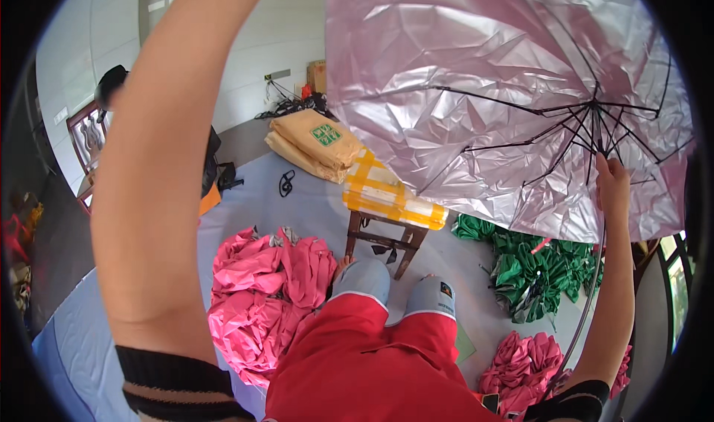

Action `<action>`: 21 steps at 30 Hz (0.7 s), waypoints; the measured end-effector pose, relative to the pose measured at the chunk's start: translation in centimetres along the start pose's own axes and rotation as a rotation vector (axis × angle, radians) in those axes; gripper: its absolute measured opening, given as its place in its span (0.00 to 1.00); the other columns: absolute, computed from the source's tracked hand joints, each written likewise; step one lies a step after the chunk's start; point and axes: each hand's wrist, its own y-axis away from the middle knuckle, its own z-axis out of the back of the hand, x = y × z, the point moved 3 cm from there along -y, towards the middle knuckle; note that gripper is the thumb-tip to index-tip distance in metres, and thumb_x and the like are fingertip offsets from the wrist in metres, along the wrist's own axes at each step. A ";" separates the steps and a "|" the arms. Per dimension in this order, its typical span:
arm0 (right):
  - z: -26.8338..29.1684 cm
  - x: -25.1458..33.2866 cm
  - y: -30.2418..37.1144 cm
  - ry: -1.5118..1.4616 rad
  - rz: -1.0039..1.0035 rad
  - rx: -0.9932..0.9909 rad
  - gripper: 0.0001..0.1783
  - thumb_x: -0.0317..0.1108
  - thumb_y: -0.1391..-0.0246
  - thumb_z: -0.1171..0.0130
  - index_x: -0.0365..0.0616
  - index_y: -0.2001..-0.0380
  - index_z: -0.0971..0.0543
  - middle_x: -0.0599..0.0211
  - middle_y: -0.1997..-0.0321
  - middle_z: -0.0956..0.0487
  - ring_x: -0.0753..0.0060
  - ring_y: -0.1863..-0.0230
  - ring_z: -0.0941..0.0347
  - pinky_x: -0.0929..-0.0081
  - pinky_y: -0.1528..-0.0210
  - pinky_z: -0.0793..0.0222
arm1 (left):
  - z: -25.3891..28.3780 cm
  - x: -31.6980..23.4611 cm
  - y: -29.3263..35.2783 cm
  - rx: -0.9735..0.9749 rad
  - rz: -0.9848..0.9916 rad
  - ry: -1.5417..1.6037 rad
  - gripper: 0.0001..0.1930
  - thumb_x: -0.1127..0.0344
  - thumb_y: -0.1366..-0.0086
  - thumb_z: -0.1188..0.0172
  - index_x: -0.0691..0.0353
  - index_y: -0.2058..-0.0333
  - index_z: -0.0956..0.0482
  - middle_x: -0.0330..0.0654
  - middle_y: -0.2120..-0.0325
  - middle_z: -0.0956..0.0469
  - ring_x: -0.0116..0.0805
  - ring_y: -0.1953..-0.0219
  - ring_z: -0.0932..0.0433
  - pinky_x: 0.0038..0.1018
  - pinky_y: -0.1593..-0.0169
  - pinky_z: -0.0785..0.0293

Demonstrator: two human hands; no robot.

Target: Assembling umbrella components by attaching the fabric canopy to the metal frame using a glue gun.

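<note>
An umbrella [416, 124] with a silvery pink, crumpled inner side fills the upper right, its black ribs partly spread from a hub. My right hand [613, 184] is closed round its shaft, just below the hub. A long thin rod or cord [591, 303] runs down from near that hand along my right forearm. My left arm [160, 176] reaches up along the left side and passes out over the top edge, so the left hand is out of sight. The canopy's upper part is cut off by the top edge.
A pink cloth heap [260, 295] lies by my left leg, another pink heap [524, 366] at lower right. Green cloth [532, 269] is piled beyond it. Ahead stands a wooden stool [387, 236] with a yellow-taped top, beside tan sacks [309, 143]. A chair [89, 143] stands far left.
</note>
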 end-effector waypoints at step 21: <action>6.1 -11.4 0.5 -0.753 -0.397 0.172 0.20 0.53 0.41 0.47 0.46 0.68 0.26 0.84 0.87 0.42 0.88 0.91 0.49 0.82 0.91 0.59 | -13.5 27.0 21.4 0.033 0.978 0.072 0.25 0.56 0.34 0.45 0.70 0.48 0.38 0.44 0.70 0.25 0.34 0.70 0.21 0.26 0.64 0.22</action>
